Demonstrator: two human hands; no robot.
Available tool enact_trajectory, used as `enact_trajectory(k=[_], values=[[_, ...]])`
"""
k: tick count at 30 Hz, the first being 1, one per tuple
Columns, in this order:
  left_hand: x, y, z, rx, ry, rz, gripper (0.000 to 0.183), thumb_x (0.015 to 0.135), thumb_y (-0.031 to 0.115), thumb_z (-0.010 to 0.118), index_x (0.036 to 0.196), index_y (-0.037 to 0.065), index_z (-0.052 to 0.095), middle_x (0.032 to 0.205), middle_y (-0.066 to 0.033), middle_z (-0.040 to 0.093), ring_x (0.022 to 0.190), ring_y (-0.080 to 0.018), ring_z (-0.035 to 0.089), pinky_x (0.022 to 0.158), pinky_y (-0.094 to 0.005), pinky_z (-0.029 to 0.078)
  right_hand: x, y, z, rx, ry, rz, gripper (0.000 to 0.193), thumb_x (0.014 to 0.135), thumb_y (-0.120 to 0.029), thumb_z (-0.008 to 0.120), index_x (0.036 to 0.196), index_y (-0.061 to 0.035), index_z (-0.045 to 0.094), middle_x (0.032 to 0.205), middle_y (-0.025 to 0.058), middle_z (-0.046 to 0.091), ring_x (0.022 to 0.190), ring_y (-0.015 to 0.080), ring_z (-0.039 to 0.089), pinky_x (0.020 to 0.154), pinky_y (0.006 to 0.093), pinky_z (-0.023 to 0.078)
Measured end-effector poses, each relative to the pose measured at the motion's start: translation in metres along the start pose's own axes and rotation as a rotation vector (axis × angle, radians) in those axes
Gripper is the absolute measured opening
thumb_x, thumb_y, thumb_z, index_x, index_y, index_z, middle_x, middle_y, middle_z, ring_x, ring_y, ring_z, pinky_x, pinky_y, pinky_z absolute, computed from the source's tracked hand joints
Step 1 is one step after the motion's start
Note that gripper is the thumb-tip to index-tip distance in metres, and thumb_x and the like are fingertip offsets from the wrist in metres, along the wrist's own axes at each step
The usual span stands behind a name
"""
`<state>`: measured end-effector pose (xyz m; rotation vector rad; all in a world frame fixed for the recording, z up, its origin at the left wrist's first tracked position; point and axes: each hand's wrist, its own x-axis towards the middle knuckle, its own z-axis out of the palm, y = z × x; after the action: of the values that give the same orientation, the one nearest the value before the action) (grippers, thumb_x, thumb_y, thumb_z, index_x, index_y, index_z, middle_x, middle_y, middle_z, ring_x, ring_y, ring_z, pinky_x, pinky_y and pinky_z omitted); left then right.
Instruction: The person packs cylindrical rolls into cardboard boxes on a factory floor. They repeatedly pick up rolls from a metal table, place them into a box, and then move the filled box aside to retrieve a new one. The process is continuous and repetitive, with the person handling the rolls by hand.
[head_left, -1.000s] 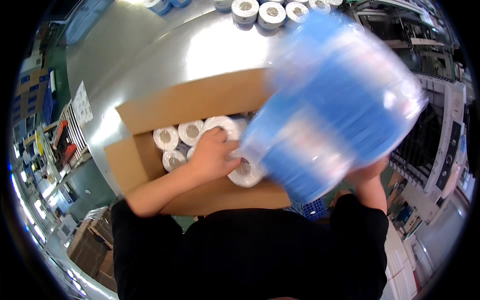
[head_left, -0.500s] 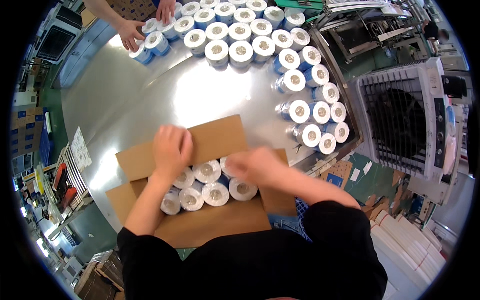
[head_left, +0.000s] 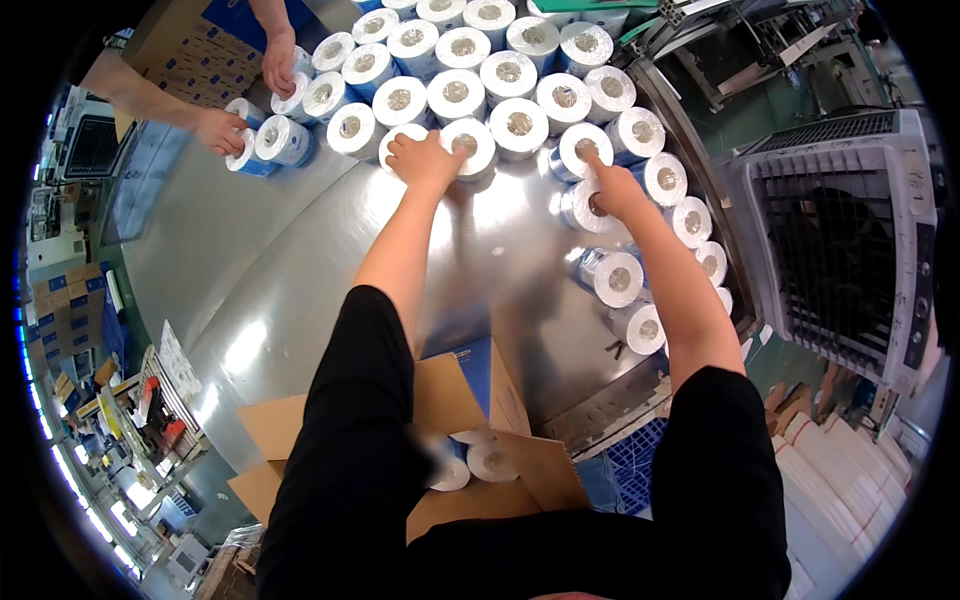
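On the metal table, my left hand [head_left: 425, 163] reaches over two wrapped toilet paper rolls at the near edge of the group. Its fingers lie over the left roll [head_left: 392, 150], and its thumb is at the core of the right roll [head_left: 478, 135]. To the right, my right hand [head_left: 615, 190] has fingertips at the cores of an upper roll [head_left: 570, 146] and a lower roll [head_left: 578, 207]. All these rolls stand upright in clear and blue film. An open cardboard box [head_left: 447, 392] stands before me, partly hidden by my left arm, with white rolls [head_left: 492, 462] inside.
Another person's hands [head_left: 222, 130] touch rolls at the far left, near a stacked carton [head_left: 205, 60]. More rolls [head_left: 610, 275] line the table's right side. A large grilled fan unit [head_left: 835, 240] stands beyond the right edge. A blue crate [head_left: 635, 465] sits beside the box.
Both my hands have moved from the box out to the rolls across the table. My view has shifted forward. The box now appears lower, and its rolls are mostly hidden by my arm.
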<state>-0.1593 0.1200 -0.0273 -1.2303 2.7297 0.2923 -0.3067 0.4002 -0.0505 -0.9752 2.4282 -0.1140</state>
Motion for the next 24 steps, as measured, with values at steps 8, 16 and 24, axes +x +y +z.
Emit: enact_trajectory(k=[8, 16, 24], values=[[-0.014, -0.076, -0.076, -0.258, -0.172, 0.167, 0.042, 0.067, 0.045, 0.072, 0.096, 0.014, 0.074, 0.087, -0.0094, 0.071, 0.082, -0.0215, 0.067, 0.073, -0.0328, 0.051, -0.09, -0.058, 0.009, 0.224, -0.099, -0.073, 0.084, 0.069, -0.02, 0.072, 0.141, -0.0054, 0.033, 0.098, 0.0272, 0.063, 0.093, 0.0416, 0.061, 0.084, 0.0451, 0.049], [-0.324, -0.299, -0.295, -1.645, -0.327, -0.362, 0.03, 0.089, 0.012, 0.055, 0.116, 0.0, 0.061, 0.108, -0.0089, 0.065, 0.098, -0.0149, 0.059, 0.086, -0.0287, 0.048, -0.289, -0.176, -0.173, 0.456, 0.58, -0.209, 0.071, 0.07, 0.003, 0.069, 0.135, 0.0062, 0.039, 0.086, 0.0151, 0.071, 0.082, 0.0175, 0.07, 0.069, 0.0251, 0.055], [-0.468, -0.294, -0.295, -0.182, -0.351, 0.165, 0.026, 0.064, 0.009, 0.071, 0.09, 0.009, 0.072, 0.09, -0.0107, 0.053, 0.091, -0.0265, 0.054, 0.079, -0.0347, 0.046, -0.371, -0.36, -0.088, 0.098, -0.741, -0.789, 0.065, 0.079, -0.009, 0.06, 0.131, 0.0125, 0.027, 0.066, 0.0216, 0.061, 0.067, 0.0392, 0.063, 0.058, 0.0454, 0.051]])
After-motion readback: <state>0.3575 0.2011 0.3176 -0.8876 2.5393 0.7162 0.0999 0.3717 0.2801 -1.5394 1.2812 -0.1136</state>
